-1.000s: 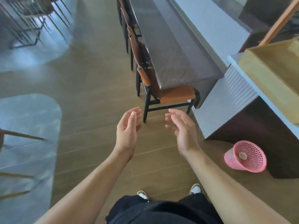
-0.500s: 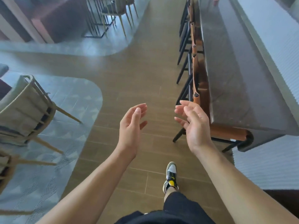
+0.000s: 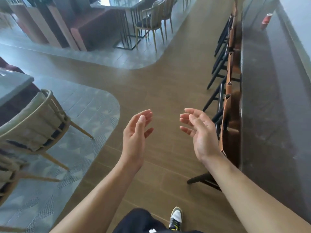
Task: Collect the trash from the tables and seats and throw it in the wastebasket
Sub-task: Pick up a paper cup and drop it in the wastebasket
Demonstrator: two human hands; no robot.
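Note:
A red paper cup [image 3: 266, 21] stands on the long dark table [image 3: 269, 91] at the far right. Both my hands are raised in front of me over the wooden floor, palms facing each other. My left hand [image 3: 135, 137] has relaxed fingers and holds nothing. My right hand [image 3: 200, 133] is also empty, its fingers loosely spread, close to the nearest brown chair back. The wastebasket is out of view.
A row of brown-backed black-legged chairs [image 3: 227, 101] lines the dark table. A beige chair [image 3: 33, 126] and a grey table [image 3: 11, 84] stand on a grey carpet at left. More chairs [image 3: 151, 22] sit farther back. The wooden aisle [image 3: 168, 81] runs ahead.
The view has turned left and forward along the aisle; the pink wastebasket has left the view and the red cup has come into sight. Both hands stay raised and empty.

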